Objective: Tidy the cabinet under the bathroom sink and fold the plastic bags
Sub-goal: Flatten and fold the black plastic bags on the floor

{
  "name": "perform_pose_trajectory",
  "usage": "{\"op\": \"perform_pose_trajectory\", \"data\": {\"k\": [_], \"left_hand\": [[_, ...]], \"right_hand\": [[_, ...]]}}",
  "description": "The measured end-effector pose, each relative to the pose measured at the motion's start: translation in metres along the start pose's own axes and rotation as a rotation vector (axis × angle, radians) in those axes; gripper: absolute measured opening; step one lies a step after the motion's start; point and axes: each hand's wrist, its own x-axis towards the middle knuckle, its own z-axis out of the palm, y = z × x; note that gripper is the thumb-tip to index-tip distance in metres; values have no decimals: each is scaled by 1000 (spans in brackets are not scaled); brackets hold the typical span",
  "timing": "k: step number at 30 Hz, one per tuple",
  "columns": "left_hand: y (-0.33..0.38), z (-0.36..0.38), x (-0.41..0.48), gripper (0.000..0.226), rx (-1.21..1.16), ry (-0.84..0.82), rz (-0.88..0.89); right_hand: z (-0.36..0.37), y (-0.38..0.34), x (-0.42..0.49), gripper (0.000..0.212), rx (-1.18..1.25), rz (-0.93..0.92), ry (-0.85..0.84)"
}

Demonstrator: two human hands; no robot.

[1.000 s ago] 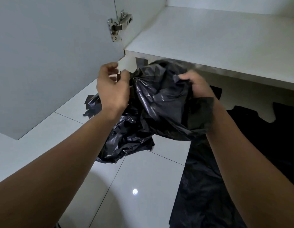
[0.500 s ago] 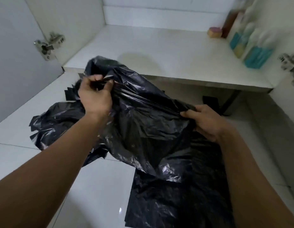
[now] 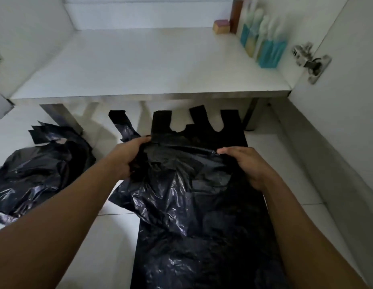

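Observation:
A crumpled black plastic bag (image 3: 177,190) is stretched between both my hands just above the floor. My left hand (image 3: 127,157) pinches its top left edge and my right hand (image 3: 244,163) grips its top right edge. Beneath it a flattened black bag (image 3: 198,134) lies on the white tiles, its handles pointing toward the cabinet. Another crumpled black bag (image 3: 37,167) sits on the floor at the left. The white cabinet shelf (image 3: 139,65) stretches across in front of me.
Several bottles (image 3: 262,40) with teal labels and a small tan block (image 3: 221,27) stand at the shelf's back right corner. A metal hinge (image 3: 310,63) sits on the open door at the right. White floor tiles (image 3: 102,247) lie between the bags.
My view has swung right and down. Both hands have lowered the held bag and pulled it wider over the flat bag on the floor.

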Motion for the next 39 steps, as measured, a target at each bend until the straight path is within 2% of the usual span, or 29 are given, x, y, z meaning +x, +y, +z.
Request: {"op": "perform_pose_trajectory", "data": {"k": [2, 4, 6, 7, 8, 10, 11, 12, 15, 18, 20, 22, 24, 25, 27, 30, 34, 36, 39], "left_hand": [[15, 3, -2, 48, -15, 5, 86], [24, 8, -10, 38, -86, 134, 318], [18, 14, -21, 31, -84, 180, 516], [9, 16, -23, 35, 8, 187, 522], [-4, 16, -19, 43, 150, 189, 442], [-30, 11, -7, 60, 342, 133, 114], [-40, 8, -5, 65, 349, 86, -14], [-48, 5, -2, 68, 332, 60, -59], [-57, 8, 1, 61, 243, 41, 34], [-55, 12, 1, 66, 190, 48, 167], [-52, 13, 0, 60, 143, 44, 247], [-53, 15, -1, 47, 135, 37, 288], [-57, 13, 3, 43, 91, 13, 242], [-58, 12, 2, 47, 38, 1, 205], [-61, 5, 4, 77, -107, -3, 136], [-73, -6, -4, 104, -175, -34, 137], [-101, -16, -36, 133, 163, -78, 181], [-114, -16, -49, 123, 253, -66, 192], [-130, -17, -55, 107, 200, -62, 213]], "right_hand": [[-1, -10, 11, 17, -188, -186, 130], [3, -20, 14, 36, -295, -378, 212], [7, -24, 9, 50, -333, -492, 304], [6, -18, 8, 53, -344, -477, 318], [3, -7, 10, 54, -360, -392, 288], [-1, 17, 8, 54, -444, -83, 143], [-2, 25, 6, 54, -485, 20, 101], [-4, 30, 5, 54, -493, 53, 106], [-9, 34, 3, 55, -423, 27, 189], [-13, 33, 6, 57, -308, 79, 212], [-17, 31, 8, 61, -192, 66, 223], [-26, 29, 4, 85, -56, 36, 222], [-38, 33, -6, 115, 42, 55, 155], [-43, 37, -15, 127, 43, 89, 105], [-52, 49, -33, 138, 21, 173, 21], [-55, 69, -51, 122, 65, 189, 38], [-47, 83, -57, 89, 46, 121, 230], [-42, 85, -61, 79, 93, 120, 276], [-40, 87, -73, 75, 150, 145, 307]]}}
